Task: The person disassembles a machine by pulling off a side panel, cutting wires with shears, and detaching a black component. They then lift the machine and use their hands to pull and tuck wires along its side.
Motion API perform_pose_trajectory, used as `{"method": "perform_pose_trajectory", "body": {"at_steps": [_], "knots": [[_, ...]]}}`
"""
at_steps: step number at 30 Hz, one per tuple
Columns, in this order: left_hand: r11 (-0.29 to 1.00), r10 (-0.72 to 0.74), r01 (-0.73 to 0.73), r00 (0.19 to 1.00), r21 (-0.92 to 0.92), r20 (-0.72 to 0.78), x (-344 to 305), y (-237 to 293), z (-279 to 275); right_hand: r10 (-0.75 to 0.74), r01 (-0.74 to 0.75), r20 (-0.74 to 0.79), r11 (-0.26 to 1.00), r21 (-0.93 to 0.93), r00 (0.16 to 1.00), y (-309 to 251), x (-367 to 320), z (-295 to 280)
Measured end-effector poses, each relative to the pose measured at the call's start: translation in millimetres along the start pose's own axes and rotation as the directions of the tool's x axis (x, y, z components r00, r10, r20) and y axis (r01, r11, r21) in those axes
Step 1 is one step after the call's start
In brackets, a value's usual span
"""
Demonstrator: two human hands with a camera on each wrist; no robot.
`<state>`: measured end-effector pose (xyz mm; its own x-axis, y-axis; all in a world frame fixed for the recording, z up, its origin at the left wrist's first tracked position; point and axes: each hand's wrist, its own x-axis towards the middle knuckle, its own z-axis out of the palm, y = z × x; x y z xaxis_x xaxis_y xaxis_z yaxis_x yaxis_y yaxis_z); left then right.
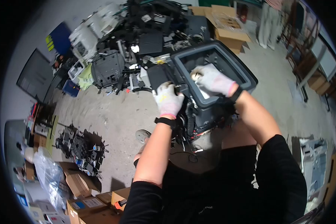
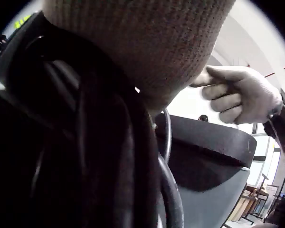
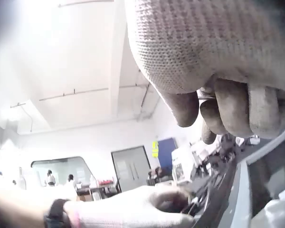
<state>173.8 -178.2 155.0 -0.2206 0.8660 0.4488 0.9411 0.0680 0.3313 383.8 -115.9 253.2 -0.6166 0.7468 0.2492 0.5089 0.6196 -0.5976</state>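
Observation:
In the head view, my gloved left hand (image 1: 168,99) grips the near edge of a black part (image 1: 157,76) beside a large grey bin (image 1: 212,101). In the right wrist view that left hand (image 3: 137,206) has thumb and fingers curved round something dark. My gloved right hand (image 1: 214,79) is over the bin's opening, its fingers curled. The right wrist view shows a thin metal piece (image 3: 207,98) between its thumb and fingers; most of it is hidden. A white item (image 1: 204,92) lies inside the bin. Black cables (image 2: 170,190) run close under my left wrist.
A heap of black and grey parts (image 1: 151,43) spreads behind and left of the bin. An open cardboard box (image 1: 233,39) stands beyond it. Another pile of parts (image 1: 80,147) lies on the floor at left, near cardboard boxes (image 1: 87,207). A person's legs (image 1: 268,26) show at the back right.

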Motion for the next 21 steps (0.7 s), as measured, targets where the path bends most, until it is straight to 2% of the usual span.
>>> {"method": "perform_pose_trajectory", "body": {"at_steps": [1,3,5,6,7,8,9,10,11,12,13,15,17,18,19,21], "knots": [[1.000,0.023,-0.024,0.999,-0.019,-0.030,3.1,-5.1,5.2,0.089,-0.081,-0.070,0.991,0.109,0.994,3.8,-18.5,-16.6],[0.999,-0.001,0.003,0.999,-0.050,0.037,18.2,-12.3,10.2,0.112,-0.092,-0.220,0.991,0.099,0.969,32.5,-72.7,-59.2],[0.993,0.064,-0.061,0.998,-0.105,0.023,22.6,-9.3,4.5,0.319,-0.266,-0.359,0.945,0.190,0.877,79.2,-149.5,-86.4],[0.971,-0.020,0.053,0.990,-0.235,0.140,25.1,-9.4,5.6,0.419,-0.384,-0.377,0.908,0.167,0.826,119.2,-190.2,-92.4],[0.968,0.095,-0.079,0.994,-0.239,0.056,28.5,-26.1,18.3,0.507,-0.490,-0.390,0.859,0.149,0.769,156.2,-236.3,-86.9],[0.902,0.005,0.104,0.968,-0.419,0.250,38.3,-48.1,29.6,0.659,-0.642,-0.331,0.747,0.175,0.676,189.0,-282.9,-67.7],[0.891,0.027,0.055,0.985,-0.450,0.173,37.1,-55.6,33.9,0.787,-0.773,-0.260,0.609,0.181,0.559,220.7,-329.7,-48.7],[0.904,0.056,0.034,0.979,-0.426,0.197,37.2,-46.8,25.3,0.813,-0.814,-0.194,0.573,0.092,0.550,245.8,-374.7,-10.2],[0.861,-0.068,0.204,0.954,-0.466,0.292,32.5,-28.7,10.5,0.834,-0.841,-0.127,0.541,-0.005,0.537,270.0,-419.4,28.1],[0.850,-0.066,0.213,0.950,-0.481,0.305,33.0,-30.0,9.6,0.851,-0.851,-0.059,0.515,-0.106,0.522,293.6,-464.0,66.2],[0.859,-0.018,0.162,0.957,-0.485,0.288,35.1,-39.8,13.7,0.890,-0.863,0.039,0.452,-0.226,0.455,332.7,-509.8,122.8],[0.869,-0.070,0.227,0.937,-0.441,0.343,34.2,-32.3,3.0,0.960,-0.934,0.193,0.250,-0.255,0.204,328.9,-538.7,156.4],[0.803,-0.085,0.295,0.917,-0.518,0.390,36.4,-55.0,8.6,0.996,-0.977,0.078,0.059,-0.206,0.044,354.4,-575.7,191.0],[0.799,-0.099,0.319,0.906,-0.509,0.412,33.9,-44.8,3.5,1.000,-0.993,0.011,-0.020,-0.115,-0.021,371.2,-596.0,216.0],[0.797,-0.117,0.342,0.896,-0.498,0.429,30.1,-32.7,-4.8,1.000,-0.995,-0.016,-0.020,-0.097,-0.019,387.3,-618.0,242.8],[0.752,-0.137,0.379,0.891,-0.540,0.433,26.3,-21.7,-8.0,0.996,-0.995,-0.024,-0.086,-0.040,-0.085,406.1,-638.6,273.4]]}}
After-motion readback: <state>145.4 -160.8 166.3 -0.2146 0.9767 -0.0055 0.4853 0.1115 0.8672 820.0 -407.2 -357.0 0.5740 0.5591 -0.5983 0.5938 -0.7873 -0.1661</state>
